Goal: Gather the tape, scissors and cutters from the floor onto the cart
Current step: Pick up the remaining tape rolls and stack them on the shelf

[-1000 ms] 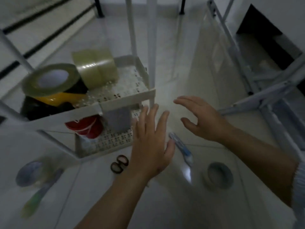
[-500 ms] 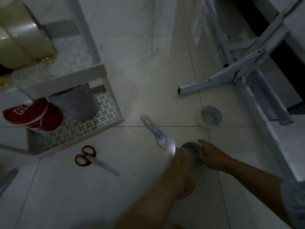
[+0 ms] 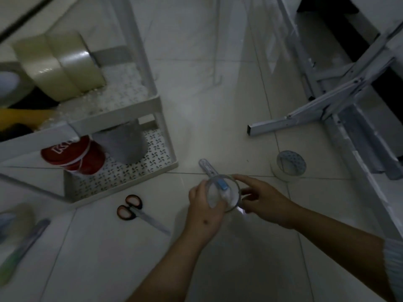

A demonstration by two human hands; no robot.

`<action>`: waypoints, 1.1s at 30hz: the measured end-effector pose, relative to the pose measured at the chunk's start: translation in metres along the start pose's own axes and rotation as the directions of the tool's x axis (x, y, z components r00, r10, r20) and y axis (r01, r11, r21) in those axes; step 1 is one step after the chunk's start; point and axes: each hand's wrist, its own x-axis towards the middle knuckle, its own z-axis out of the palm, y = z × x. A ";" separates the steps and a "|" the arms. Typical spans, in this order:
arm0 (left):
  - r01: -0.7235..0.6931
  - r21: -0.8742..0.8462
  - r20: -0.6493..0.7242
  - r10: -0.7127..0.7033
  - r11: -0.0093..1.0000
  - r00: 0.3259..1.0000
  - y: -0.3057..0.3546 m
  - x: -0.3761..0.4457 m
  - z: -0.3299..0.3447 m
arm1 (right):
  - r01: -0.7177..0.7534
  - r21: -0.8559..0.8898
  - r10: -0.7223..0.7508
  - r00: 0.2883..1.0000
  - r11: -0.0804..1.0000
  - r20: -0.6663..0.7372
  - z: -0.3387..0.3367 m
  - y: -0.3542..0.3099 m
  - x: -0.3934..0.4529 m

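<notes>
Both hands hold a thin clear tape ring (image 3: 226, 194) above the white tiled floor (image 3: 218, 105) — left hand (image 3: 205, 211) curled on its near rim, right hand (image 3: 265, 202) pinching the far edge. Through the ring shows a clear-and-blue cutter (image 3: 212, 174), half hidden. Orange-handled scissors (image 3: 136, 211) lie just left, near the white perforated cart (image 3: 122, 173); a patterned tape roll (image 3: 290, 165) lies apart to the right. Blurred shapes at the left edge — not identifiable.

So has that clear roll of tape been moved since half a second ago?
Yes. The clear tape roll lay on the floor beside the blue cutter; now both hands hold it above the floor, overlapping the cutter.
</notes>
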 end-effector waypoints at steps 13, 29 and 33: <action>-0.448 -0.065 -0.401 0.388 0.891 0.830 0.061 -0.048 -0.192 | 0.689 -0.275 -0.708 0.705 0.671 0.038 0.048 -0.217 0.002; -0.095 0.872 -0.148 0.443 0.481 0.884 0.110 0.044 -0.268 | 0.525 -0.495 -0.722 0.492 0.692 -0.486 0.088 -0.297 0.085; -0.044 0.896 -0.122 0.341 0.442 0.932 0.101 0.062 -0.271 | 0.489 -0.431 -0.652 0.544 0.758 -0.528 0.097 -0.292 0.110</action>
